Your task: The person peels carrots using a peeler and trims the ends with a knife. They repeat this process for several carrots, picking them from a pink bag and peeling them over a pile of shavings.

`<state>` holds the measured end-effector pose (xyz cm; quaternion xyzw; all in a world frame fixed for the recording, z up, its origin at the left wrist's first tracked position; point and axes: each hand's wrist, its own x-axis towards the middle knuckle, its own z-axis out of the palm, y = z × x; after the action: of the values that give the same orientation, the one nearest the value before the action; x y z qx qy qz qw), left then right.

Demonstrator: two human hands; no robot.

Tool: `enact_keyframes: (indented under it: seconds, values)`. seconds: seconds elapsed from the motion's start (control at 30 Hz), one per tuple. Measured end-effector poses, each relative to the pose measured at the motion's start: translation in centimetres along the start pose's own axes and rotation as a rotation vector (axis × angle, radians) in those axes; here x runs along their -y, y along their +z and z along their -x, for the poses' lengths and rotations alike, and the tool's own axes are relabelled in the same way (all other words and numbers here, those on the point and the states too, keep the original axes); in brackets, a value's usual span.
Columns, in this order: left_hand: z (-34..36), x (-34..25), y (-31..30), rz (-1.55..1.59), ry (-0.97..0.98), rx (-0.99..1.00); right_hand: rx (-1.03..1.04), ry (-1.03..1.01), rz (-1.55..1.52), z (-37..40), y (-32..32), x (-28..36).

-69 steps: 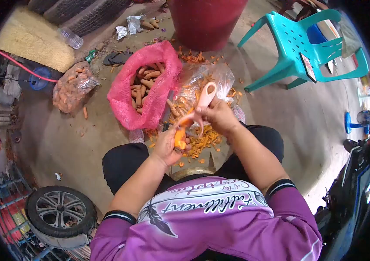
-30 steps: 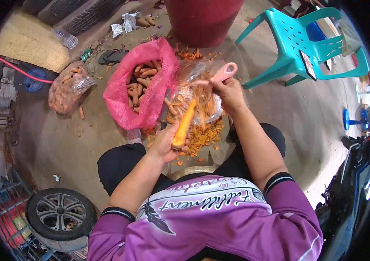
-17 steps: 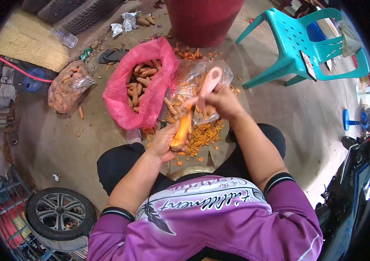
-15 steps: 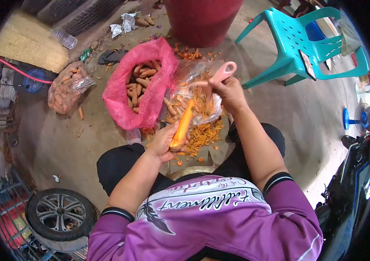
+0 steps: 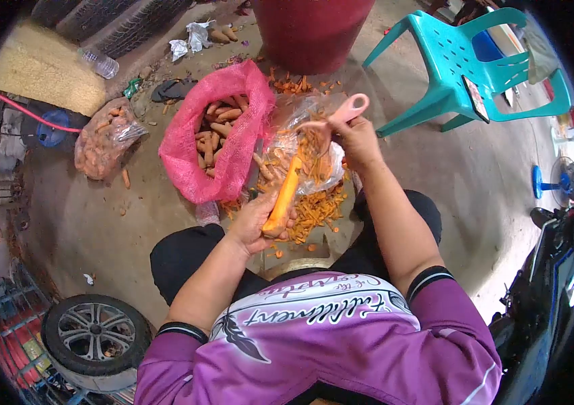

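My left hand [image 5: 257, 221] is closed around the lower end of a peeled orange carrot [image 5: 283, 200], which points up and away from me. In my right hand [image 5: 357, 140] is a pink peeler [image 5: 342, 115]; its looped handle end sticks up past my fingers. The peeler is held apart from the carrot, above and to the right of its tip. Beneath both hands lie a clear plastic bag [image 5: 331, 177] with carrots and peelings on it, and a heap of orange peelings [image 5: 317, 210]. A pink mesh sack [image 5: 178, 150] of unpeeled carrots [image 5: 214, 138] stands open to the left.
Farther left sits a plastic bag of carrots [image 5: 103, 145]. A red tub [image 5: 314, 34] stands ahead, and a teal plastic chair [image 5: 435, 64] at the right carries a phone-like object [image 5: 476, 100]. A wheel [image 5: 95, 332] lies lower left; a motorcycle [image 5: 543, 290] is at right.
The carrot's tip has dipped very slightly in view. The peeler has tilted a little, while both hands keep their holds and stay nearly in place.
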<state>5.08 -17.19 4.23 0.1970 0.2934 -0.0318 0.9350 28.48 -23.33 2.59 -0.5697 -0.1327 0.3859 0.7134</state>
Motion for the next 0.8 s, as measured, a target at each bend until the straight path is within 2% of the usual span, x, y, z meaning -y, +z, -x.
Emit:
enact_keyframes:
  seconds: [0.03, 0.17, 0.27, 0.33, 0.4, 0.47, 0.5, 0.6, 0.63, 0.73, 0.77, 0.8]
  values:
    - [0.1, 0.0, 0.1, 0.0, 0.006, -0.002, -0.02, 0.056, -0.082, -0.1, -0.6, 0.4]
    - [-0.2, 0.0, -0.1, -0.063, 0.061, -0.001, 0.147, 0.102, -0.185, 1.7, 0.9, 1.7]
    - [0.2, -0.2, 0.8, -0.104, 0.061, -0.074, 0.35, 0.228, -0.056, 2.7, 1.7, 0.5]
    - [0.2, -0.2, 1.0, -0.136, 0.044, -0.107, 0.456, 0.234, 0.094, 3.8, 2.7, 0.6]
    - [0.0, -0.1, 0.3, -0.185, 0.032, -0.106, 0.485, 0.262, 0.051, 3.7, 2.7, 0.0]
    - [-0.1, -0.2, 0.1, -0.219, 0.061, -0.08, 0.375, 0.241, 0.167, 2.8, 2.1, 0.7]
    - [-0.1, -0.2, 0.1, -0.237, 0.075, -0.066, 0.352, 0.239, 0.059, 2.1, 1.5, 0.0]
    - [-0.1, 0.1, 0.0, -0.306, 0.041, -0.038, 0.053, 0.038, 0.055, 0.4, 0.7, 0.7]
    - [0.0, 0.1, 0.2, -0.311, 0.04, -0.065, 0.041, 0.046, -0.052, 0.6, 0.4, 1.2]
    - [0.2, -0.2, 1.0, -0.337, 0.051, -0.121, 0.168, 0.093, -0.048, 1.8, 1.4, 1.2]
    - [0.2, -0.2, 0.9, -0.357, 0.056, -0.125, 0.283, 0.149, 0.102, 2.3, 1.5, 1.2]
    - [0.2, -0.2, 0.8, -0.378, 0.058, -0.128, 0.36, 0.088, 0.18, 3.2, 2.4, 0.9]
